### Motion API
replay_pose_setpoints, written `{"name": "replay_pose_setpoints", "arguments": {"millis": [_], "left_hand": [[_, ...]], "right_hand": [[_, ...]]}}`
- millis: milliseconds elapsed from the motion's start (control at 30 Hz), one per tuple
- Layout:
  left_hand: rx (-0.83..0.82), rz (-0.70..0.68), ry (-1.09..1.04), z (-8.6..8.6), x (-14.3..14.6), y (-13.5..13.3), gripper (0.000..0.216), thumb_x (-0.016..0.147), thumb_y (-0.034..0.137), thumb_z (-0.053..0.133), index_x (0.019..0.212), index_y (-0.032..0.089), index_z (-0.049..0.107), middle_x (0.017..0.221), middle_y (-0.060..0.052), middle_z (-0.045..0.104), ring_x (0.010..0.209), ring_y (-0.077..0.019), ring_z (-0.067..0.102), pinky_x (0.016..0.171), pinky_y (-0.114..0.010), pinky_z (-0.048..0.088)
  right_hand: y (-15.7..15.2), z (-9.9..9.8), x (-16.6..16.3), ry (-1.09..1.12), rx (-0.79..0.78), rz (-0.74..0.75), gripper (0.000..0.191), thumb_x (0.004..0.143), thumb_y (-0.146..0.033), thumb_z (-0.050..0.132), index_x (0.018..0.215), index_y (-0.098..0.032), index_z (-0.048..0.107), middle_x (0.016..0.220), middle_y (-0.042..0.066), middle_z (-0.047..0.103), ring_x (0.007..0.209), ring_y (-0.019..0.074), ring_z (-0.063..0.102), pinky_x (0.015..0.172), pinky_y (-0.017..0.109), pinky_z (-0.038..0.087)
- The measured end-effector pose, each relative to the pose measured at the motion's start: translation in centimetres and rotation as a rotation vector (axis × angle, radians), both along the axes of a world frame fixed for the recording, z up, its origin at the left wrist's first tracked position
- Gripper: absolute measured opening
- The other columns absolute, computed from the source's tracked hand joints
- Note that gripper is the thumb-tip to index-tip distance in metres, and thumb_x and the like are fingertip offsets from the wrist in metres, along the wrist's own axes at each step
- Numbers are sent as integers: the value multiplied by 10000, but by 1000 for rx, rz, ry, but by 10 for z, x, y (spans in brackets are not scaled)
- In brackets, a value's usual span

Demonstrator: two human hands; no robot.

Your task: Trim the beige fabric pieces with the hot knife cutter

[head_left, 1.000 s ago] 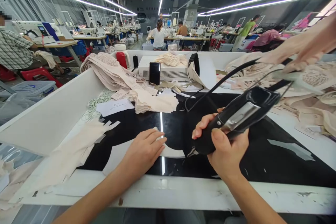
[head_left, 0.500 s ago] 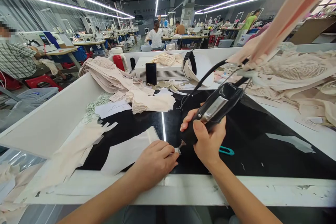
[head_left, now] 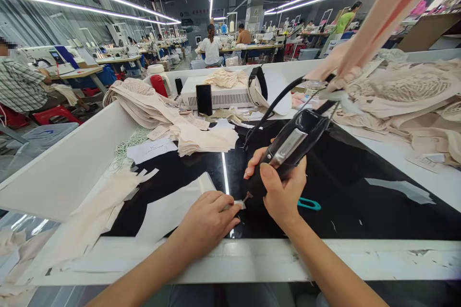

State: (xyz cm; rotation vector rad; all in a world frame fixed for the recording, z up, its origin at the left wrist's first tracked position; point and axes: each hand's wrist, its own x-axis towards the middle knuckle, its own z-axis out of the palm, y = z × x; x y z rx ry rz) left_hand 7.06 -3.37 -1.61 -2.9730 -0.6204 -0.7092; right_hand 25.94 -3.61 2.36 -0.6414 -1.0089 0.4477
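Note:
My right hand (head_left: 283,192) is wrapped round a black corded power tool (head_left: 288,148) with a silver plate on its side. The tool slants down to the left, and its small metal tip (head_left: 248,196) is at the end of a narrow pale strip (head_left: 239,205). My left hand (head_left: 212,216) presses that strip on the black tabletop (head_left: 345,177), fingers bent together over it and partly hiding it. A large white fabric piece (head_left: 173,206) extends left from under this hand. Beside my right wrist lies a teal looped object (head_left: 309,204).
Pink fabric strips (head_left: 389,24) hold the tool from above. Cream fabric stacks (head_left: 201,136) lie behind on the left, more fabric (head_left: 414,100) on the right. A phone (head_left: 204,100) leans on a white box (head_left: 216,98). A white side panel (head_left: 72,153) borders the table.
The view has shifted slightly. The tool's tip shows more clearly at the end of the pale strip. Both hands keep their holds.

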Motion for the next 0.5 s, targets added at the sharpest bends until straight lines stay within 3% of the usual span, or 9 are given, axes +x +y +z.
{"name": "replay_pose_setpoints", "arguments": {"millis": [500], "left_hand": [[-6, -33, 32, -1, -1, 1, 221, 1120, 237, 643, 1321, 169, 703, 1190, -75, 777, 1047, -254, 728, 908, -400, 631]], "right_hand": [[1, 6, 0, 23, -11, -13, 326, 938, -376, 851, 1069, -288, 566, 835, -64, 735, 556, 116, 666, 522, 251, 608]]}}
